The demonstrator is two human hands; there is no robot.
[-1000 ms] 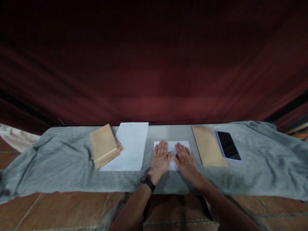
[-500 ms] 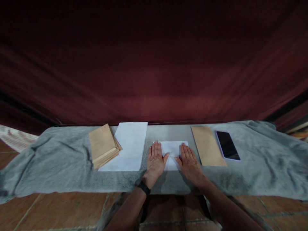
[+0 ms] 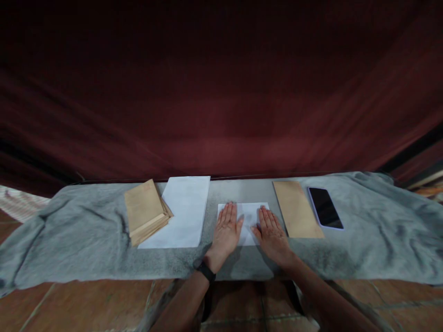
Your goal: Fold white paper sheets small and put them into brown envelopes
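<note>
A white sheet of paper (image 3: pixel 248 235), seemingly folded, lies crosswise on the grey cloth in front of me. My left hand (image 3: pixel 225 233) is flat on its left part, fingers stretched forward and thumb out toward the middle. On the right part rests my right hand (image 3: pixel 272 233), also flat, its thumb pointing inward. Both palms face down and cover the sheet's two sides; between the thumbs a strip of the paper shows. Neither hand grips anything. A dark band is on my left wrist.
Left of my hands lies a stack of white paper (image 3: pixel 187 212), partly under a pile of brown envelopes (image 3: pixel 143 207). To the right are a single brown envelope (image 3: pixel 297 210) and a phone (image 3: pixel 325 207) in a pale purple case. A dark red curtain (image 3: pixel 221 115) hangs behind the grey cloth (image 3: pixel 86 230).
My left hand has slid slightly inward over the paper, uncovering a little of its left edge. My right hand stays in place. The whole view has shifted a little.
</note>
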